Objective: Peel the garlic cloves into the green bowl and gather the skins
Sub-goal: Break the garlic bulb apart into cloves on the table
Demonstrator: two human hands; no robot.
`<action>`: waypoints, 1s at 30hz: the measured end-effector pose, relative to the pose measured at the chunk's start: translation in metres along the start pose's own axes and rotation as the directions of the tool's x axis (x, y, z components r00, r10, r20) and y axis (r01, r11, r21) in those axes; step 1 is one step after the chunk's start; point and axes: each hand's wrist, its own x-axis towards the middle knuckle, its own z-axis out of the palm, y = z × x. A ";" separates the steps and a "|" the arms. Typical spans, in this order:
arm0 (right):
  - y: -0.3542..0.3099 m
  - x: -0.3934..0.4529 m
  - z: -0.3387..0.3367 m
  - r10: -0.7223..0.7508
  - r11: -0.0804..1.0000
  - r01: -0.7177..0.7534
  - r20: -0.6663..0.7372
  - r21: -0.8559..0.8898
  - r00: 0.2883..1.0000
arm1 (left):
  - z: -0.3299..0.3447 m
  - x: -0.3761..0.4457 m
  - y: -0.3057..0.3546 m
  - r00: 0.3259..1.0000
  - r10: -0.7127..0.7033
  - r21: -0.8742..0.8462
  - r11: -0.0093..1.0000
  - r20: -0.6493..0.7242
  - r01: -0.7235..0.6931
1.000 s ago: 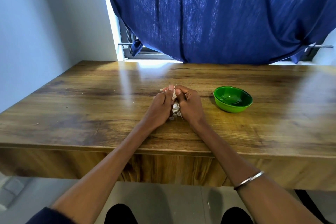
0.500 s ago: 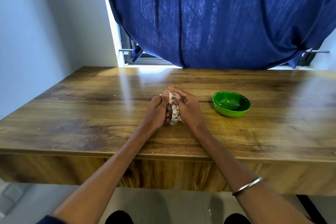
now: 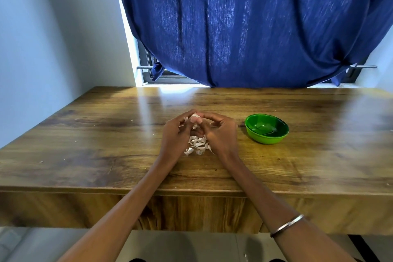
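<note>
My left hand (image 3: 175,134) and my right hand (image 3: 221,134) meet at the middle of the wooden table (image 3: 95,151). Between their fingertips they pinch a small white garlic clove (image 3: 194,116), mostly covered by the fingers. Below the hands lies a heap of white garlic pieces and skins (image 3: 197,144) on the table; I cannot tell cloves from skins. The green bowl (image 3: 266,128) stands to the right of my right hand, apart from it, and no clove shows inside.
A dark blue curtain (image 3: 244,27) hangs behind the table's far edge, with a window strip at its left. A pale wall runs along the left side. A few tiny skin flecks (image 3: 41,161) lie on the left part of the table.
The camera has tipped upward, so hands and table sit lower in view. My hands have lifted slightly and spread, and more of the heap shows between them.
</note>
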 end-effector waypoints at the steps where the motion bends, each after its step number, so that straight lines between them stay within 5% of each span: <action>1: 0.002 0.001 0.001 0.014 1.000 -0.014 -0.006 -0.019 1.000 | -0.001 0.000 0.001 1.000 -0.030 -0.041 0.999 -0.009 0.030; 7: 0.008 0.005 0.000 0.053 0.999 -0.054 0.128 0.007 0.990 | -0.006 0.001 0.004 0.990 -0.124 -0.210 0.972 -0.067 0.108; 14: 0.011 0.005 -0.002 0.059 0.997 -0.068 0.196 0.037 0.979 | -0.010 -0.001 0.003 0.991 -0.128 -0.196 0.973 -0.030 0.120; 30: 0.014 0.006 0.001 -0.011 0.996 0.015 0.049 -0.082 0.999 | -0.005 -0.001 0.004 0.990 -0.104 -0.124 0.988 -0.097 0.092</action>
